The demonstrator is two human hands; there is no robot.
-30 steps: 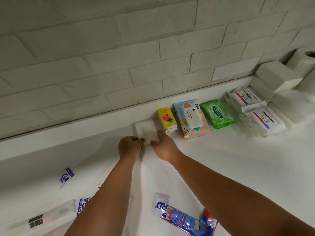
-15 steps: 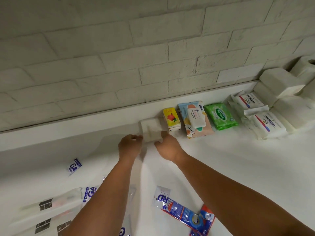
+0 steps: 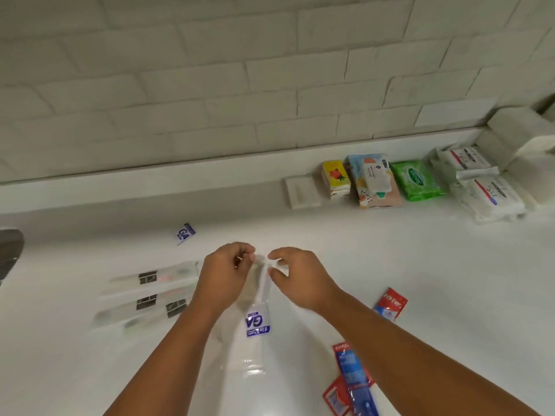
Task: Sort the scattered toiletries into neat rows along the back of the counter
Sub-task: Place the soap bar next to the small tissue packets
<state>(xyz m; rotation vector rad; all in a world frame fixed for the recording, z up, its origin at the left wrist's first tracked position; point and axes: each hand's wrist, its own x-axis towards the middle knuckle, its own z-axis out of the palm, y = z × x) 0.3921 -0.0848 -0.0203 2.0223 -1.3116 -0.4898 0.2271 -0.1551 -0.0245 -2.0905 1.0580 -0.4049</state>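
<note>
My left hand (image 3: 223, 273) and my right hand (image 3: 295, 273) pinch the top corners of a clear sachet strip (image 3: 259, 307) with a blue-and-white label, holding it above the white counter (image 3: 420, 280). Along the back wall lies a row: a white soap bar (image 3: 301, 192), a yellow tissue pack (image 3: 335, 179), a pastel wipes pack (image 3: 375, 181), a green wipes pack (image 3: 417, 180) and two white wipes packs (image 3: 483, 190). Loose on the counter are a small blue-and-white sachet (image 3: 185, 233), clear wrapped toothbrush packs (image 3: 150, 292) and red-and-blue toothpaste sachets (image 3: 356, 373).
White paper packs (image 3: 516, 136) are stacked in the back right corner. A raised white ledge (image 3: 150, 187) runs under the brick wall. A dark grey object (image 3: 10, 250) shows at the left edge. Another red sachet (image 3: 392, 303) lies right of my right forearm.
Both hands left the white soap bar at the left end of the back row, drew back toward me and picked up the clear sachet strip. The view swung left.
</note>
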